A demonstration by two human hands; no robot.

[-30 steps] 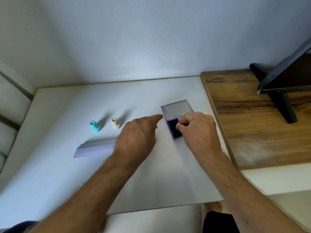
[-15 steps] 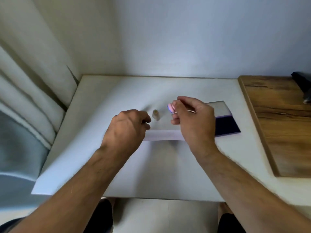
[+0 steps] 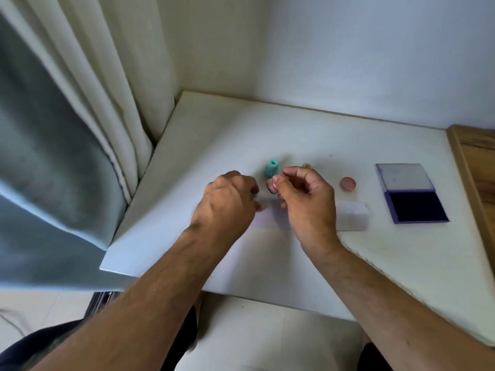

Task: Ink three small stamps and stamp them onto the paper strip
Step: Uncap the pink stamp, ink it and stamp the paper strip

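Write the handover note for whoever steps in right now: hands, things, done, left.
Right hand: pinching a small pink stamp above the paper strip, dark face tilted sideways.
Left hand: curled over the strip's left end; whether it presses the paper is hidden.
Things: teal stamp upright behind the hands; a tan stamp barely shows behind the right hand; pink cap on the table; ink pad open at right.
Done: pad opened, pink stamp uncapped and apparently inked.
Left: no print visible on the strip's exposed part. Press the pink stamp, then ink and stamp the other two.
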